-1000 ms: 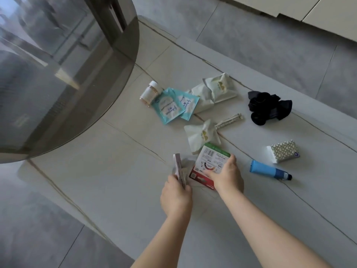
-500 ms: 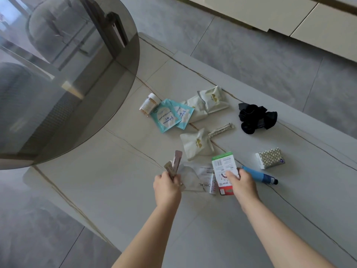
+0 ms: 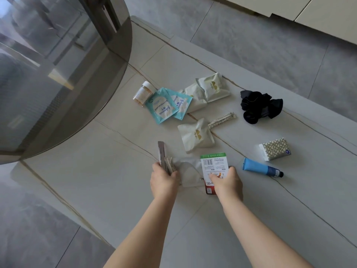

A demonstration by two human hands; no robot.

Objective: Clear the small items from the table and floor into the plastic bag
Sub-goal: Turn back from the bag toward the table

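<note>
The smoked-glass table (image 3: 58,74) fills the far left, and the clutter lies on the pale floor (image 3: 96,190) beside it. The person's left hand (image 3: 164,180) has its fingers curled round a few slim sachets (image 3: 163,157), which stick up past the knuckles, and appears to pinch the edge of the clear plastic bag (image 3: 188,174) as well, probably to keep its mouth reachable. The bag lies flat between the two hands, touching the left fingertips. Beyond those fingers, well up the floor, sit a small pill bottle (image 3: 143,91), two teal Johnson's sachets (image 3: 168,107) and a pair of cream packets (image 3: 209,89); a third cream packet (image 3: 196,135) lies nearer, with a thin paper-wrapped stick (image 3: 222,118) at its corner. The right hand (image 3: 227,182) grips the lower end of a green-and-white card packet (image 3: 214,167), thumb on top and fingers wrapped beneath, holding it just beside the bag, seemingly lined up to slide in. To the right of those fingers lie a blue tube (image 3: 259,168), a patterned tissue pack (image 3: 275,148) and, farther off, a black scrunchie (image 3: 258,106). Most of the clearing looks undone.
</note>
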